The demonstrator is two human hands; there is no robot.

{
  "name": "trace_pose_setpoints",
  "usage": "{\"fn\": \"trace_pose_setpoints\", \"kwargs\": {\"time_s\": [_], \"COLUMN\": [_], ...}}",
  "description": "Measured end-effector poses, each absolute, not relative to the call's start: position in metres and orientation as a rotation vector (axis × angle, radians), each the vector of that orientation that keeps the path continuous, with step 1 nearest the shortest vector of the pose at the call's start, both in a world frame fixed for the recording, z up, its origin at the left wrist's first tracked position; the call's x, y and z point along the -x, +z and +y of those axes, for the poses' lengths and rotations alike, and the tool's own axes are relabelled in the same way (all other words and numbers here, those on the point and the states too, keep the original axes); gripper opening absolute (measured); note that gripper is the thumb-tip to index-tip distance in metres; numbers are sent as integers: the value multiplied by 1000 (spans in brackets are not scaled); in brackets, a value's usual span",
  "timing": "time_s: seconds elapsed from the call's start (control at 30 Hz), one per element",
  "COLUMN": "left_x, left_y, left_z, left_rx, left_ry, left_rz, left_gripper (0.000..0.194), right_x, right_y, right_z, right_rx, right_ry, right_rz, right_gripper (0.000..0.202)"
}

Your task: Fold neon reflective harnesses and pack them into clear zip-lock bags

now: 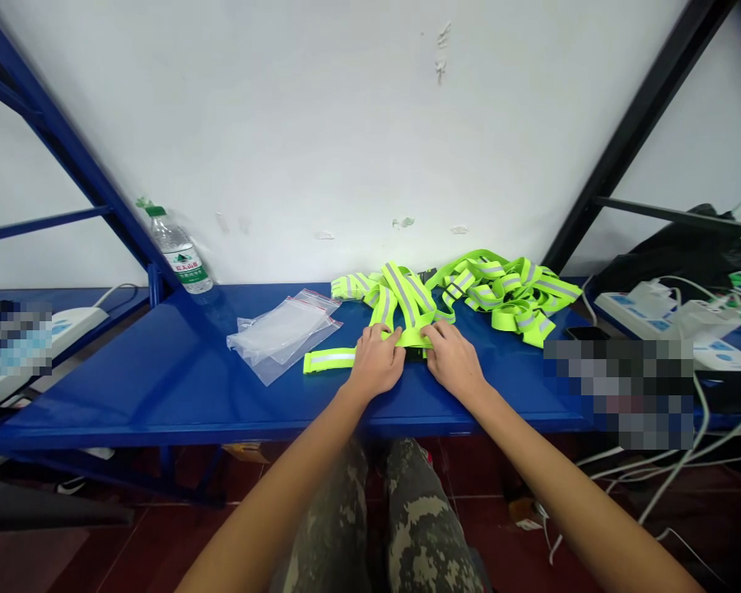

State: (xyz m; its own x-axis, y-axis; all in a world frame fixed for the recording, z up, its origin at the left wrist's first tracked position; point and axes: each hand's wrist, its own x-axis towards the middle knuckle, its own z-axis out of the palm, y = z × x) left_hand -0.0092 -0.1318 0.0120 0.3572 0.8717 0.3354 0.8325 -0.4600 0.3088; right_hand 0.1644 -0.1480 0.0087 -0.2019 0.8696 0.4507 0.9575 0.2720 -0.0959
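Note:
Yellow-green straps with grey reflective stripes point(407, 298) lie in front of me on the blue table. My left hand point(378, 360) grips their near left edge, fingers curled, and a flat strap end point(328, 360) sticks out to its left. My right hand point(453, 357) pinches the near right edge of the same straps. A bit of black shows between the hands, too small to make out. Behind and to the right is a tangled pile of similar straps point(512, 290), which joins or touches the held ones; I cannot tell which.
Clear plastic zip bags point(284, 333) lie on the blue table point(179, 387) left of the straps. A water bottle point(182, 254) stands at the back left against the wall. Right of the pile are a dark phone point(586, 333), a white power strip point(648, 317) and loose cables.

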Motion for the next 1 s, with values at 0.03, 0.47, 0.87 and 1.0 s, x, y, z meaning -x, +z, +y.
{"fn": "trace_pose_setpoints", "kwargs": {"time_s": [0.03, 0.47, 0.87, 1.0], "left_x": [8, 6, 2, -3], "left_y": [12, 5, 2, 12], "left_z": [-133, -135, -121, -133], "left_rx": [-2528, -2656, -2586, -2581], "left_ry": [689, 649, 625, 779], "left_rz": [1598, 1590, 1495, 1783], "left_gripper": [49, 48, 52, 62], "right_x": [-165, -170, -170, -172], "right_y": [9, -4, 10, 5], "right_z": [-149, -148, -135, -129], "right_rx": [1624, 1139, 1163, 1147], "right_ry": [-283, -77, -301, -202], "right_rz": [-2129, -2328, -2536, -2540], "right_gripper": [29, 38, 41, 45]}}
